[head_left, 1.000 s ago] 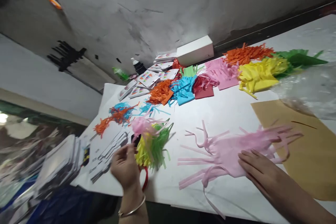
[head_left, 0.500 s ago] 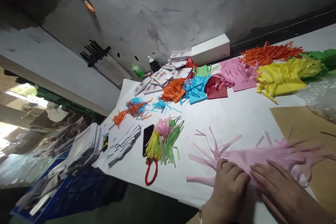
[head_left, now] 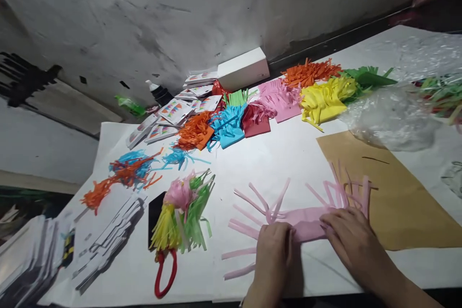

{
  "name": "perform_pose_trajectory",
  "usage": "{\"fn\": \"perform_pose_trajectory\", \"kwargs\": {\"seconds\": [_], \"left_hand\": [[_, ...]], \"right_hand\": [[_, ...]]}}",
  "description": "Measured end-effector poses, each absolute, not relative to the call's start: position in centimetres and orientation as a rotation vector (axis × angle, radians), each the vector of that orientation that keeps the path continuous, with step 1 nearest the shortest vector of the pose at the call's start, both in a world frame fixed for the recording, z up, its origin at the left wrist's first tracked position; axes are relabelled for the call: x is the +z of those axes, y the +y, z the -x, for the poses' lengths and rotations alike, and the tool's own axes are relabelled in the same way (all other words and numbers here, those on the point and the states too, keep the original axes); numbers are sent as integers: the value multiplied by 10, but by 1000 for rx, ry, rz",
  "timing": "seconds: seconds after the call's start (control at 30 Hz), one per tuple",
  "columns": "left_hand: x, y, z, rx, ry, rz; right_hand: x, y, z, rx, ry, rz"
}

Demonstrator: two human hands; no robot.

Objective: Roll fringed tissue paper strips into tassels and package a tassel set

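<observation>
A strip of pink tissue paper (head_left: pixel 306 223) with fringed ends lies across the white table near its front edge. My left hand (head_left: pixel 272 255) is closed on its left end, fingers curled down over the paper. At the other end my right hand (head_left: pixel 348 236) grips the strip, with bent fingers along its edge. The plain middle of the paper shows between the hands. Cut fringes fan out past both hands, and those on the right overlap a sheet of brown paper (head_left: pixel 404 207). My fingertips are partly hidden.
Left of the hands lie a mixed tassel bunch (head_left: pixel 180 211) with a red cord loop (head_left: pixel 166 274) and a dark phone (head_left: pixel 154 216). Behind are fringed bundles, including blue (head_left: pixel 231 127) and yellow (head_left: pixel 327 98), a white box (head_left: pixel 243 70) and clear plastic (head_left: pixel 393 118).
My hands have moved apart, and the pink strip now lies flatter with its middle exposed. Its right fringes have swung upward. The camera view has turned to the right.
</observation>
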State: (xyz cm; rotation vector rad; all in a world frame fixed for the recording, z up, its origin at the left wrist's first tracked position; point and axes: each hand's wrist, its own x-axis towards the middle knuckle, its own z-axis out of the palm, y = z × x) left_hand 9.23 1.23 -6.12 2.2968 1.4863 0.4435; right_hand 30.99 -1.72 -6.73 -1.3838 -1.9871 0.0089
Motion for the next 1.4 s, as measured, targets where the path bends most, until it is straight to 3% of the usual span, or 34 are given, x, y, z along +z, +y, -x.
{"fn": "perform_pose_trajectory", "kwargs": {"seconds": [0.17,0.3,0.43,0.57,0.7,0.9,1.27,1.4], "left_hand": [[-42,45,-110,85,1601,-2259],[-39,55,-115,43,1606,-2247],[-33,55,-108,94,1650,-2238],[-29,42,-96,466,1437,-2525],[-46,23,-94,651,1062,-2723],[-66,11,-91,837,1071,-2611],[-60,15,-102,632,1615,-2436],[-59,21,-104,504,1631,-2508]], "right_hand": [[-60,-13,-306,-119,-1902,1678],[-62,-18,-301,-104,-2034,1357],[-73,-17,-296,-64,-2120,1209],[-71,-14,-297,34,-2077,1251],[-63,-16,-295,113,-2074,1219],[-76,-27,-303,63,-2059,1260],[-63,-11,-307,-7,-2015,1697],[-63,-13,-305,-11,-1996,1477]]}}
